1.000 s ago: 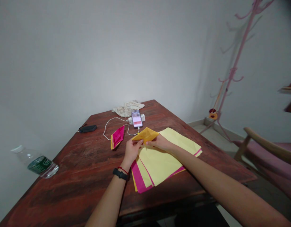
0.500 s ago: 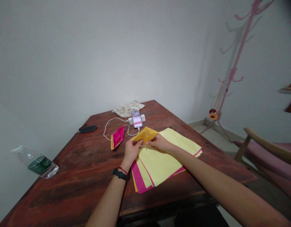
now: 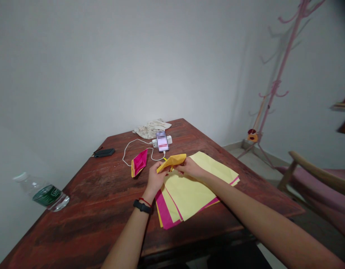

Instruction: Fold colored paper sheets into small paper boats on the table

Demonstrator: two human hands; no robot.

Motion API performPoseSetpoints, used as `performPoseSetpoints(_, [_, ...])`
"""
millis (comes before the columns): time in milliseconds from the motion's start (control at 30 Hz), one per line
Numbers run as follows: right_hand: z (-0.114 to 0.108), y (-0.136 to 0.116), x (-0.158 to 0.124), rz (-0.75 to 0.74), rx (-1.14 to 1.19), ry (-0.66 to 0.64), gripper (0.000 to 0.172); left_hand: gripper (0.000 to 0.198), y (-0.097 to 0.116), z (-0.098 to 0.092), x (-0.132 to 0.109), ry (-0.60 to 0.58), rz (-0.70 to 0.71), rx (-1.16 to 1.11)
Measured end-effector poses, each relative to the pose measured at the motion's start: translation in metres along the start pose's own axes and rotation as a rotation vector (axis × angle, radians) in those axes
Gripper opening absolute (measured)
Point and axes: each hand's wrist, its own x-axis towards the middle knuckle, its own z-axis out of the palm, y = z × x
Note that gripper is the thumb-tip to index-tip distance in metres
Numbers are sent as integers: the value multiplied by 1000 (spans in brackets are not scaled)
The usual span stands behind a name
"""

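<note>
Tabletop scene, read from left to right. Water bottle (image 3: 45, 195) lies on its side by the left edge of the wooden table (image 3: 91, 216), at about 9 o'clock from the hands. Black device (image 3: 104, 152) rests at 11 o'clock, near the wall. Pink folded paper (image 3: 139, 163) sits just beside the left hand (image 3: 155, 178), with a white cable (image 3: 127, 147) curving around its far side. Left hand, wearing a black wristband (image 3: 142, 206), is closed in a pinch on the left end of the orange folded paper (image 3: 172, 160). Right hand (image 3: 192, 169) is closed in a pinch on its right end. Orange folded paper is held between both hands, just above the far edge of the stack of yellow and pink sheets (image 3: 189, 194). Lit phone (image 3: 162, 142) and a crumpled cloth (image 3: 151, 128) lie at 12 o'clock. Pink coat stand (image 3: 276, 82) and a chair (image 3: 320, 175) stand at 2 to 3 o'clock, off the table.
</note>
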Motion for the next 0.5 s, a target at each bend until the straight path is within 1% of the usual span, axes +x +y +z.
performPoseSetpoints(200, [-1,0,1,-18,-18,-11,31,20,4,1,-2,-7,-27,-8])
performPoseSetpoints(400, [-3,-3,0,-52,-72,-78,37,35,1,1,-2,-20,-45,-71])
performPoseSetpoints(500, [-3,-3,0,-78,-127,-68,39,39,1,2,-2,-34,-64,-81])
